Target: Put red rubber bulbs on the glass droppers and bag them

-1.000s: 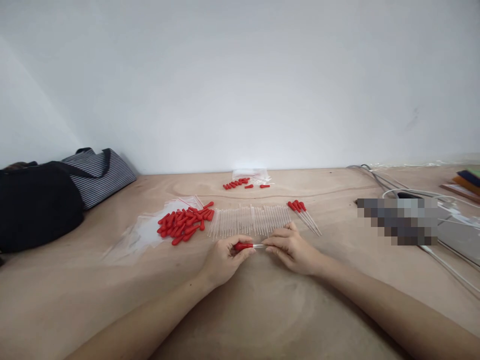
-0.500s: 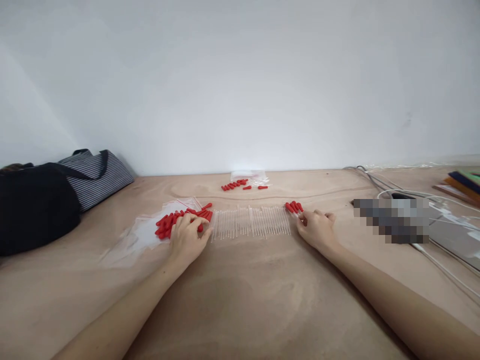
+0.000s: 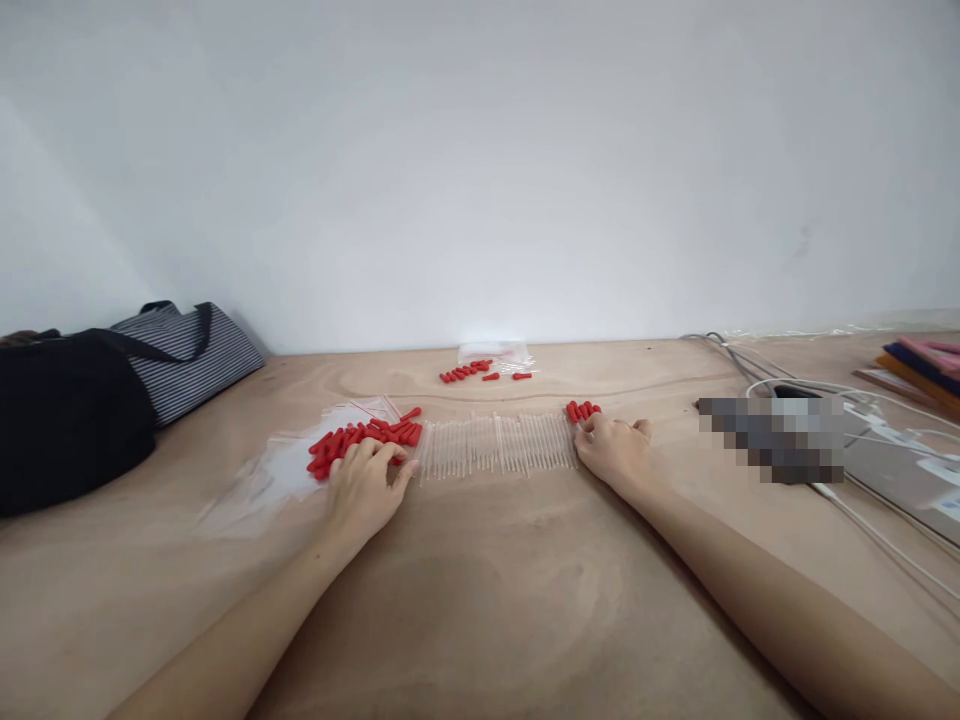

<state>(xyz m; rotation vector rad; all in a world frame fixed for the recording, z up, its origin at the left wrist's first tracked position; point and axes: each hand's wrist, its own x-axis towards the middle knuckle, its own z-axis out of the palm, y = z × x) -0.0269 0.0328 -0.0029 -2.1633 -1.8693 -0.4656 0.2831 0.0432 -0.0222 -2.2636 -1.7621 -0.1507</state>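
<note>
No text, label, brand, number or sign can be read anywhere in the frame, from upper left to lower right.

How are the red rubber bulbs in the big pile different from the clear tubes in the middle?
The red bulbs are a solid red, while the clear tubes are see-through.
The red bulbs are short with a fat, round end; the clear tubes are longer and skinny.
The red bulbs lie in a messy heap, but the clear tubes lie side by side in a row.
Both come in lots of pieces.
</note>
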